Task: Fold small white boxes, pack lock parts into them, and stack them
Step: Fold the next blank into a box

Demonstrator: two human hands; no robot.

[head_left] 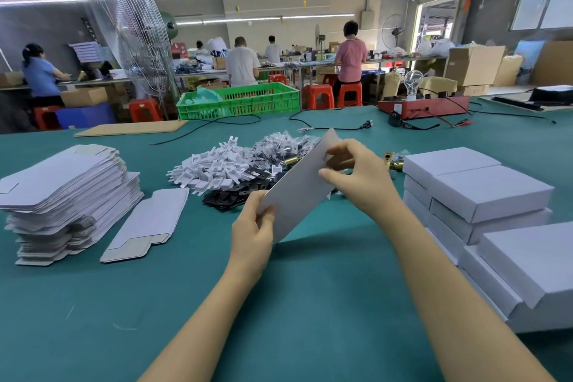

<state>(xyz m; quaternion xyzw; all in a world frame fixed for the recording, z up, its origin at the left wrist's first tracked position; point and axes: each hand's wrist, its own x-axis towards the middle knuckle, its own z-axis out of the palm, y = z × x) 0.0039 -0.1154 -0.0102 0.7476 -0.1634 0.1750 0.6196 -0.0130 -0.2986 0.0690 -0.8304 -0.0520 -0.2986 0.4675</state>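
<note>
Both hands pinch 1 flat box blank (299, 186) above the worktop (186, 304), its long axis slanting from the left hand (252, 232) at the near end up to the right hand (353, 174) at the far end.

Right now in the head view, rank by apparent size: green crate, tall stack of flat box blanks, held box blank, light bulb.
1. Tall stack of flat box blanks
2. Green crate and held box blank: similar, and the crate's farther off, so unranked
3. Light bulb
</note>
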